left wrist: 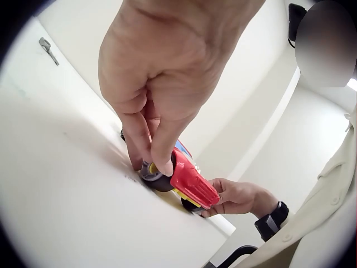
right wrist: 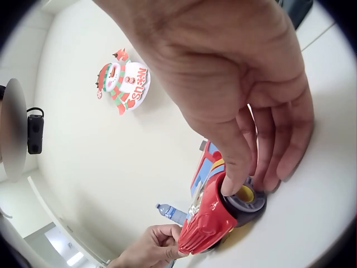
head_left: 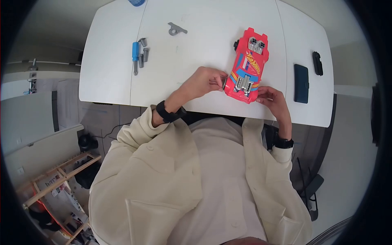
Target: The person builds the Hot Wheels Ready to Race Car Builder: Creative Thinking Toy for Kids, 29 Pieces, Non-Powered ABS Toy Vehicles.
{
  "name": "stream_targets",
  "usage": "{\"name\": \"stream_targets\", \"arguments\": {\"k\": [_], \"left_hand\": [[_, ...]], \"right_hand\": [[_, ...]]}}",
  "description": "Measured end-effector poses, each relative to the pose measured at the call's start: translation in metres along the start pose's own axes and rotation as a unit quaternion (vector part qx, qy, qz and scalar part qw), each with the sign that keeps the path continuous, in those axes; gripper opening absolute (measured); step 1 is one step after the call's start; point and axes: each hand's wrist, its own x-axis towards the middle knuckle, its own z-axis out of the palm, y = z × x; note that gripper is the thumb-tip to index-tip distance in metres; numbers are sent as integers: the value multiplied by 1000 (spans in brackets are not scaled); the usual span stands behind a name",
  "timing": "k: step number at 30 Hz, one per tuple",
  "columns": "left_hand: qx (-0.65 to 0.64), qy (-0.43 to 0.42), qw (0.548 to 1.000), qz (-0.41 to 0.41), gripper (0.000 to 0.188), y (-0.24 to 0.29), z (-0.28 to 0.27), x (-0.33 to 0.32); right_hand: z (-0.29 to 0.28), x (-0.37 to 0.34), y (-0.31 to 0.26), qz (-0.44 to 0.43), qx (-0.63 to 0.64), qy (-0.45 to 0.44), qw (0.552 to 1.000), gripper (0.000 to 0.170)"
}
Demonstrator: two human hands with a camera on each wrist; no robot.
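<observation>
1. Hot Wheels toy car, red, sits right of centre on the white table, engine end toward the top of the frame, lower end between both hands.
2. Left hand: thumb and fingers come together on the lower-left wheel, dark tyre, grey-and-yellow hub. Grip looks clamped.
3. Right hand: thumb on one side of the lower-right wheel, fingers on the other. Grip looks clamped here too.
4. Upper-left wheel sticks out beside the body, untouched. Upper-right corner: cannot tell whether a wheel is there.
5. Upper left of the frame: blue-handled screwdriver, three grey bolts just beside it. Grey toy wrench apart, top centre. All untouched.
6. Progress, my judgement: upper shell looks whole and three wheels are in place, so the car seems largely together. Wheel handling at the lower end looks unfinished.
7. Bolts lie loose; whether they belong in the hidden underside, cannot tell. If so, that fastening remains undone.
</observation>
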Motion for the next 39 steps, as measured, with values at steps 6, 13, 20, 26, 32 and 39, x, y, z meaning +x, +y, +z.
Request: {"name": "stream_targets", "arguments": {"k": [6, 13, 20, 26, 32, 39], "left_hand": [[-2, -1, 1000, 31, 9, -8, 0, 3], [9, 4, 1000, 11, 9, -6, -5, -4], [85, 102, 991, 5, 10, 14, -52, -25], [362, 341, 862, -99, 16, 4, -130, -80], [452, 430, 761, -179, 22, -16, -159, -101], [518, 415, 731, -162, 28, -16, -145, -78]], "right_hand": [[-1, 0, 1, 13, -14, 3, 1000, 34], [-4, -3, 1, 6, -25, 3, 1000, 34], [-2, -2, 4, -30, -16, -2, 999, 31], [-1, 0, 8, -11, -27, 16, 999, 33], [-2, 2, 7, 2, -28, 12, 1000, 34], [-5, 4, 11, 4, -28, -2, 1000, 36]]}}
